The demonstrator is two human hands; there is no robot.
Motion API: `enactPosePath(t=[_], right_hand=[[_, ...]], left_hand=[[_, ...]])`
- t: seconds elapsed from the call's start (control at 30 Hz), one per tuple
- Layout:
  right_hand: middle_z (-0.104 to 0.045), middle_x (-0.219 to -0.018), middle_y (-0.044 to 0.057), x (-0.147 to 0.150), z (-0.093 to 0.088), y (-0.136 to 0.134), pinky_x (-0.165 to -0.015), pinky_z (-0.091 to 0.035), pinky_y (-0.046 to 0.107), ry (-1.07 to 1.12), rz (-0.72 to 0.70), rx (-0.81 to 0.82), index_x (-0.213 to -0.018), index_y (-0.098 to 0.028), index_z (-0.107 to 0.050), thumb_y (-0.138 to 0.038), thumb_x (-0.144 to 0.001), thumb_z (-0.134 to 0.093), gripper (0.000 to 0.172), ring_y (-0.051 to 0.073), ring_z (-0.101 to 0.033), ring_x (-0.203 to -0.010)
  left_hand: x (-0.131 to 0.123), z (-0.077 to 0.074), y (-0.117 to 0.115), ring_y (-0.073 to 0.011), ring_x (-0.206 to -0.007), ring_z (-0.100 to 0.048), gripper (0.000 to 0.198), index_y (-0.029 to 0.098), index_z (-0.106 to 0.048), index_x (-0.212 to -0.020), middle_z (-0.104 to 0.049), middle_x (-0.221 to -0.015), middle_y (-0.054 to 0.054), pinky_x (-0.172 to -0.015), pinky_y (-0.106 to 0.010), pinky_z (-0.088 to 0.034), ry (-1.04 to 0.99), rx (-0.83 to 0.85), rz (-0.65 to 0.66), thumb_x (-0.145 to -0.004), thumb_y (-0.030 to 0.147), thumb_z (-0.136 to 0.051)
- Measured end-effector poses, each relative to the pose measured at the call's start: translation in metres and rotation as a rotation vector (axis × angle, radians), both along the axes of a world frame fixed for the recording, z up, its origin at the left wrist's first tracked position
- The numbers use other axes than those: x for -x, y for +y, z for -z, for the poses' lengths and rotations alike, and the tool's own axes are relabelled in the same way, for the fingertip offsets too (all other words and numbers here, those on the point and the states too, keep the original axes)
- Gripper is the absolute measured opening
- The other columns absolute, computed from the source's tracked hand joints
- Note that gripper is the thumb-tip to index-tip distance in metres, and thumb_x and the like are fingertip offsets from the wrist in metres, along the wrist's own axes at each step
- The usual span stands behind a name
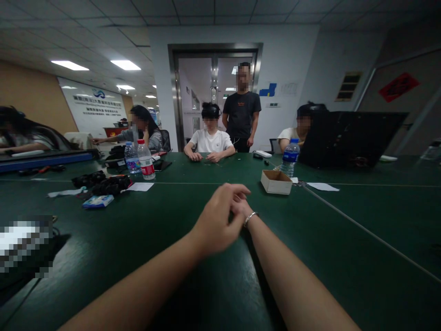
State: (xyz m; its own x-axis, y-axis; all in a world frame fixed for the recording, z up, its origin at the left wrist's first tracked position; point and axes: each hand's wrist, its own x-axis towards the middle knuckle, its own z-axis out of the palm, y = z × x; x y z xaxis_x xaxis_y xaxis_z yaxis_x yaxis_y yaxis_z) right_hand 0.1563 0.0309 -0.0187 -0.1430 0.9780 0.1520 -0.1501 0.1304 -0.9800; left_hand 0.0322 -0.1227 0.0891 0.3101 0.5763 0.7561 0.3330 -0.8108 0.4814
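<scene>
My left hand (217,219) is in front of me over the green table (155,239). Its fingers curl over my right hand (243,208), and the thumb lies along the side near the wrist. Most of the right hand's fingers are hidden behind the left hand. A silver bracelet (250,219) circles my right wrist. No object shows between the two hands. Beyond them and to the right stands a small open cardboard box (276,182), apart from both hands.
A water bottle (290,158) stands behind the box, near a black monitor (351,140). To the left are two bottles, black straps (110,184), a blue-white packet (98,201) and paper (140,186). Several people sit around the table; a person in black (242,115) stands behind.
</scene>
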Motion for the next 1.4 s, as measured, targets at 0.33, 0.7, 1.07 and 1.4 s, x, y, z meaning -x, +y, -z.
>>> enactPosePath(t=[0.33, 0.7, 1.07, 1.4], right_hand=[[-0.061, -0.061, 0.002, 0.001, -0.003, -0.002, -0.043, -0.043, 0.015, 0.059, 0.008, 0.066, -0.082, -0.01, -0.065, -0.02, -0.071, -0.07, 0.015, 0.008, -0.054, -0.049], [-0.062, -0.063, 0.002, 0.002, -0.006, -0.005, -0.043, -0.043, 0.014, 0.061, 0.014, 0.065, -0.08, -0.01, -0.065, -0.015, -0.071, -0.069, 0.011, 0.007, -0.054, -0.049], [-0.062, -0.065, 0.004, 0.001, -0.006, -0.005, -0.044, -0.045, 0.014, 0.063, -0.005, 0.102, -0.082, -0.01, -0.066, -0.014, -0.073, -0.067, 0.009, 0.008, -0.056, -0.051], [-0.062, -0.063, 0.003, 0.0, -0.002, -0.001, -0.044, -0.045, 0.015, 0.076, -0.01, 0.088, -0.083, -0.01, -0.065, -0.014, -0.073, -0.067, 0.01, 0.009, -0.056, -0.052]], left_hand=[[0.027, 0.098, 0.143, -0.016, -0.08, -0.057, 0.031, 0.018, -0.053, -0.101, -0.058, -0.088, -0.006, -0.07, -0.027, -0.043, -0.365, 0.77, -0.334, -0.086, 0.039, -0.037], [0.028, 0.1, 0.13, -0.0127, -0.065, -0.056, 0.024, 0.019, -0.056, -0.09, -0.061, -0.08, -0.002, -0.06, -0.023, -0.042, -0.198, 0.682, -0.247, -0.081, 0.039, -0.048], [0.03, 0.106, 0.135, -0.0144, -0.081, -0.058, 0.024, 0.018, -0.055, -0.1, -0.06, -0.091, -0.005, -0.074, -0.026, -0.046, -0.264, 0.574, -0.195, -0.076, 0.022, -0.056], [0.03, 0.096, 0.127, -0.0165, -0.089, -0.056, 0.024, 0.017, -0.058, -0.098, -0.059, -0.097, -0.007, -0.083, -0.03, -0.045, -0.205, 0.601, -0.112, -0.074, 0.016, -0.058]])
